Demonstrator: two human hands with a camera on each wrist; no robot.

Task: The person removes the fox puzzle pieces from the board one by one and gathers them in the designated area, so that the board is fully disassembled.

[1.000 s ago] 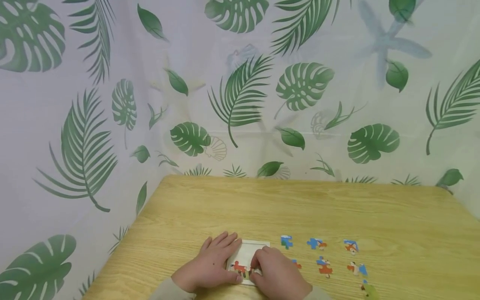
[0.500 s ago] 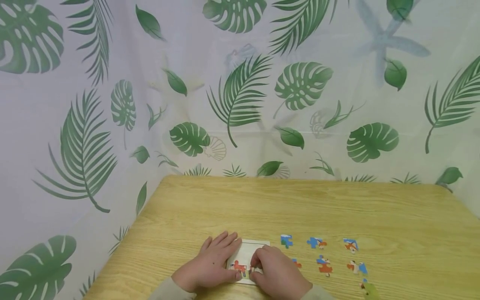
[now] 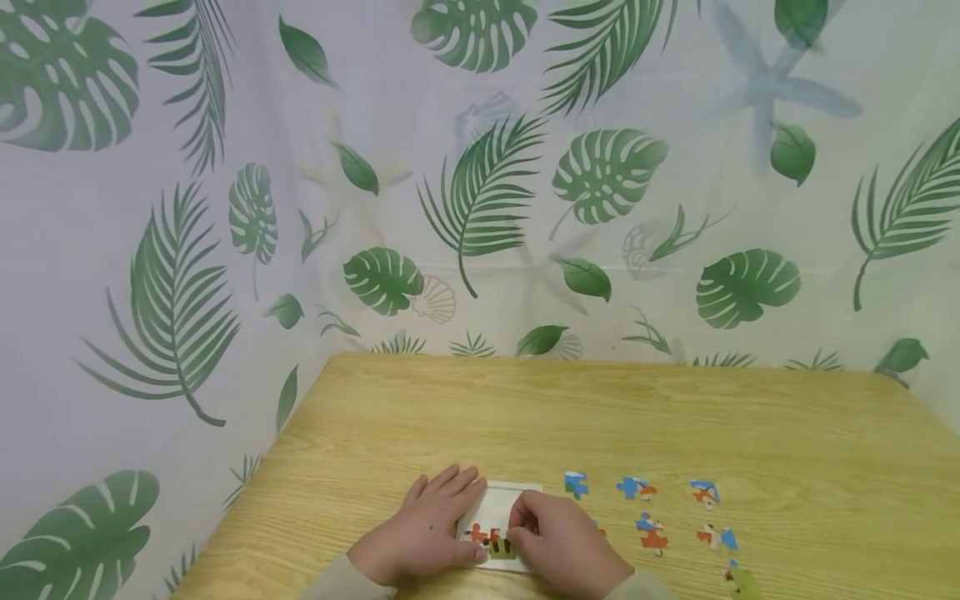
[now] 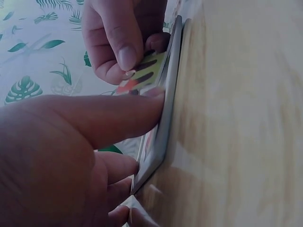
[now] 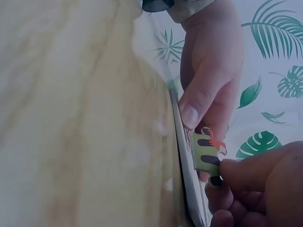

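In the head view a small white puzzle tray (image 3: 501, 503) lies on the table with a red puzzle piece (image 3: 476, 532) in its lower left. My left hand (image 3: 429, 527) rests along the tray's left side with fingers extended, its thumb at the near edge. Between thumb and fingers, my right hand (image 3: 566, 540) pinches a green puzzle piece (image 5: 206, 152) with dark stripes and a bit of red. The right wrist view has that piece tilted up from the tray. In the left wrist view, the left thumb (image 4: 123, 116) lies close below it.
Several loose puzzle pieces lie right of the tray, among them a blue one (image 3: 576, 483), a red-and-blue one (image 3: 652, 533) and a green one (image 3: 742, 581). A leaf-patterned curtain (image 3: 480, 208) stands behind the wooden table (image 3: 600, 408).
My right hand has shifted slightly right and drawn back, and more of the striped green piece now shows in its pinch. The left hand holds its place on the tray.
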